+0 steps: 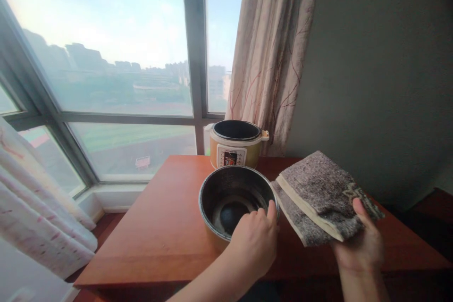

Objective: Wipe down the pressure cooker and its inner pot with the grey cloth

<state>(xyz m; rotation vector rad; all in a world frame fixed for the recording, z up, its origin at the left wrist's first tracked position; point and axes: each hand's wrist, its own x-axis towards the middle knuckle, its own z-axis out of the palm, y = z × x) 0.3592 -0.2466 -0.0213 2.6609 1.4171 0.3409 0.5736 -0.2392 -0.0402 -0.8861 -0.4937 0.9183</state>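
Note:
My left hand (254,240) grips the near rim of a dark metal inner pot (226,198), thumb over the edge, holding it above the reddish wooden table (155,231). The pot is empty and tilted slightly toward me. My right hand (361,240) holds a folded grey speckled cloth (318,193) with a cream edge, just to the right of the pot and almost touching its rim. Behind the pot stands a yellow-and-white rice cooker body (236,147), open with no lid.
A large window (116,56) runs along the back left, with a patterned curtain (272,47) hanging at its right. A grey wall (382,71) is on the right. Another curtain (38,207) hangs at the lower left beside the table.

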